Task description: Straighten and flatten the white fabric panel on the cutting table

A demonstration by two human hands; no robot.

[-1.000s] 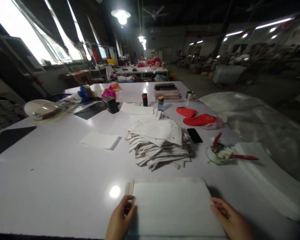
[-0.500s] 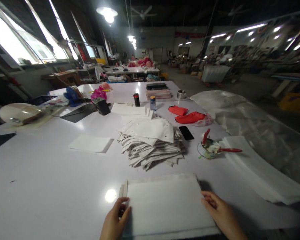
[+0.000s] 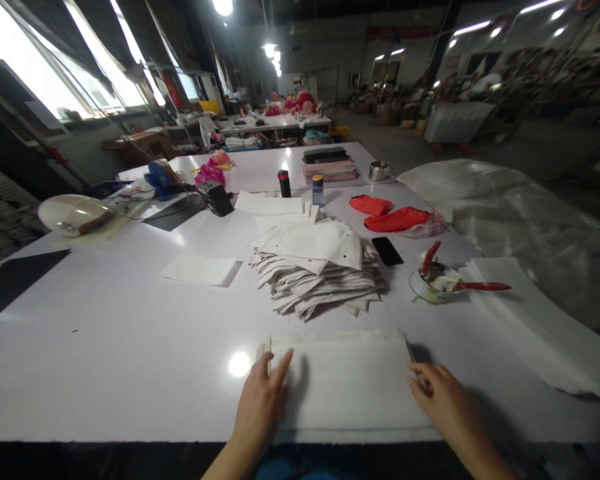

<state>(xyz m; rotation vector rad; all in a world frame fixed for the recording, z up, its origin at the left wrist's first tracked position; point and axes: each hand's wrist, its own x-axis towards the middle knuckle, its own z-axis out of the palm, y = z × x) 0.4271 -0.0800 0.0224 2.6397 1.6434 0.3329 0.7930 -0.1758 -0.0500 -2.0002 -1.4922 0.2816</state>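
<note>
A stack of white rectangular sheets [image 3: 350, 387] lies flat at the table's near edge; whether they are paper or fabric I cannot tell. My left hand [image 3: 263, 400] is over the stack's left edge, its fingers apart and pointing away from me. At the right edge, my right hand [image 3: 440, 397] has thumb and fingers closed on the sheets' side. Beyond them rises an uneven pile of white cut pieces [image 3: 320, 267], the top ones marked with small dark dots.
Right of the pile are a black phone [image 3: 387, 251], an open can [image 3: 435, 283] with red-handled brushes, and long white sheets [image 3: 540, 327]. Red cloth pieces [image 3: 397, 219] and two bottles [image 3: 318, 191] stand farther back. A loose white sheet [image 3: 200, 270] lies left.
My left hand has moved from beside the stack's left edge to over it, fingers spreading. My right hand stays at the right edge. The view has shifted, showing the table's near edge.
</note>
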